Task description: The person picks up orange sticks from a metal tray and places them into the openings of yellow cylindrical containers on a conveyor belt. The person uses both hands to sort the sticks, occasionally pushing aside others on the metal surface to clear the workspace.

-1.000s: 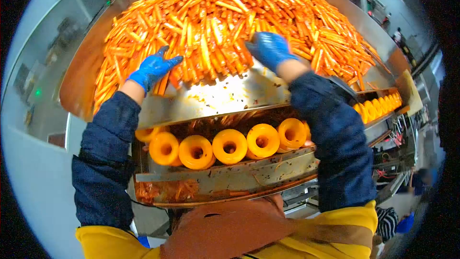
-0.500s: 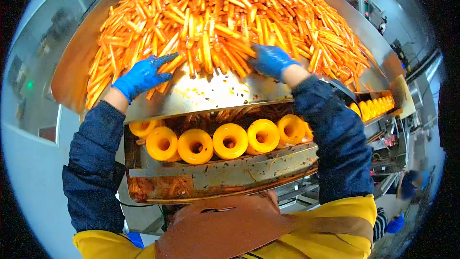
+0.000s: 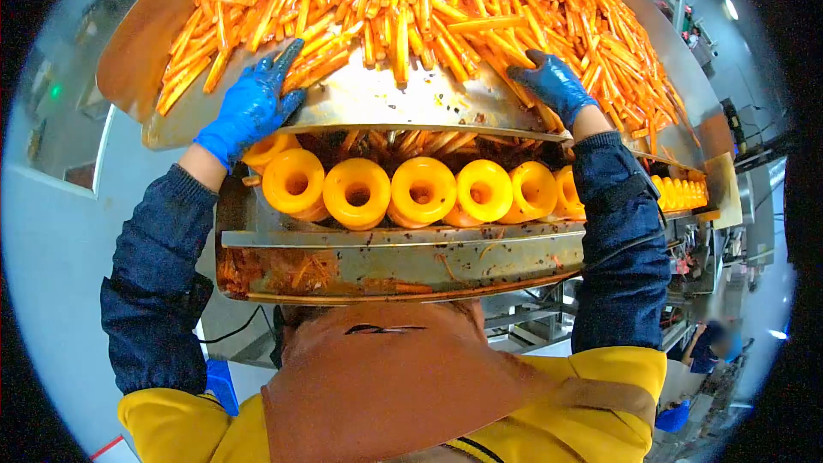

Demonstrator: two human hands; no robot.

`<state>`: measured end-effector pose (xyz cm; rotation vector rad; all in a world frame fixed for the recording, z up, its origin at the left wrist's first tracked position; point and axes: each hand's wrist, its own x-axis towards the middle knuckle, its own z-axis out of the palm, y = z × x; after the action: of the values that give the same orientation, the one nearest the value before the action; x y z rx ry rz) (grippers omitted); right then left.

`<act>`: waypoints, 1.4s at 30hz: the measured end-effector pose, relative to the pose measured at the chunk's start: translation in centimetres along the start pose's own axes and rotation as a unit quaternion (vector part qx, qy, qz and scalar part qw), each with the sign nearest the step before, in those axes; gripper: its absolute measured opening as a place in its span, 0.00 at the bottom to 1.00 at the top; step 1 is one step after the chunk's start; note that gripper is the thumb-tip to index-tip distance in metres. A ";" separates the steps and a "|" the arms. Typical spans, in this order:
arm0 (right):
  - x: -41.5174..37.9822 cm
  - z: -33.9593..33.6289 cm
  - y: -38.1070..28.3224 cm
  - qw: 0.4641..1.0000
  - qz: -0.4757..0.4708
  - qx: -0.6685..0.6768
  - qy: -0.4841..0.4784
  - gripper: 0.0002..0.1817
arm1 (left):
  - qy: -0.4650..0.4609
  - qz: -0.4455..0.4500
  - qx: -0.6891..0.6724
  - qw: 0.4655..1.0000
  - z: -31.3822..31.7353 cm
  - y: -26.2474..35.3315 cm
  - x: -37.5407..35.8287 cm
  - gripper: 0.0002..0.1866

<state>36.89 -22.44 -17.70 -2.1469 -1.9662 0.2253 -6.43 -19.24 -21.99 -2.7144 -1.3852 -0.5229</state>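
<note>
A large heap of orange-red sticks (image 3: 403, 0) lies on a metal tray (image 3: 411, 99). My left hand (image 3: 253, 103), in a blue glove, is at the heap's front left edge, its fingers apart and touching some sticks. At the right front of the heap is my right hand (image 3: 555, 86), also gloved in blue, with thumb and fingers spread against the sticks. Neither hand is closed around anything. Below the tray's lip runs a row of yellow ring-shaped rollers (image 3: 423, 192) with hollow centres.
Loose sticks lie behind the rollers. A stained metal trough (image 3: 403, 266) runs in front of them, close to my brown apron (image 3: 377, 377). More small yellow rollers (image 3: 681, 193) continue at the right. A person (image 3: 707, 345) is at the far lower right.
Sticks at the front of the heap have shifted. My right hand has moved right and its fingers now show spread. The view has tilted, so the rollers sit higher.
</note>
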 end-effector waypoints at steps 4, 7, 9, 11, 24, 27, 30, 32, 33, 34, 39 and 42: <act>-1.0 0.0 0.6 0.974 0.054 0.148 0.161 0.37 | 0.040 -0.011 0.008 0.999 0.6 0.1 -0.5 0.34; -2.3 -0.8 1.6 0.878 0.069 0.429 0.199 0.26 | 0.065 -0.018 -0.010 0.998 0.6 0.4 -0.6 0.32; -3.6 -1.1 1.8 0.863 0.079 0.454 0.207 0.24 | 0.071 -0.029 -0.027 0.997 0.6 0.6 -0.8 0.32; -5.2 -1.4 1.3 0.829 0.096 0.500 0.230 0.21 | 0.084 -0.033 -0.035 0.995 0.9 0.4 -0.7 0.31; -16.2 8.3 -9.6 0.802 -0.050 0.576 0.151 0.16 | 0.066 -0.048 -0.018 0.997 0.9 0.2 -0.4 0.29; -16.3 7.8 -10.6 0.707 0.016 0.698 0.110 0.16 | 0.066 -0.051 -0.016 0.996 1.3 -0.1 -0.4 0.29; -16.0 7.7 -14.9 0.551 0.007 0.830 0.085 0.16 | 0.069 -0.045 -0.018 0.996 1.1 0.1 -0.5 0.29; -15.6 10.9 -14.2 0.741 -0.036 0.664 0.097 0.17 | 0.074 -0.038 -0.017 0.996 1.1 0.0 -0.5 0.29; -15.7 11.5 -14.7 0.850 -0.132 0.485 0.159 0.16 | 0.079 -0.031 -0.017 0.996 1.1 -0.1 -0.6 0.29; -15.5 11.7 -15.0 0.807 -0.037 0.580 0.107 0.15 | 0.079 -0.028 -0.015 0.996 1.2 -0.1 -0.5 0.29; -16.3 9.8 -13.7 0.650 0.082 0.752 0.067 0.11 | 0.097 -0.021 -0.025 0.995 1.8 -0.7 -0.4 0.29; -16.0 9.1 -13.5 0.637 0.062 0.761 0.103 0.11 | 0.086 -0.049 -0.032 0.995 2.0 -0.6 -0.4 0.29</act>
<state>20.03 -36.74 -23.47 -0.9637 -0.6960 1.0953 -6.61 -18.79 -24.04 -2.5862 -1.4844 -0.7996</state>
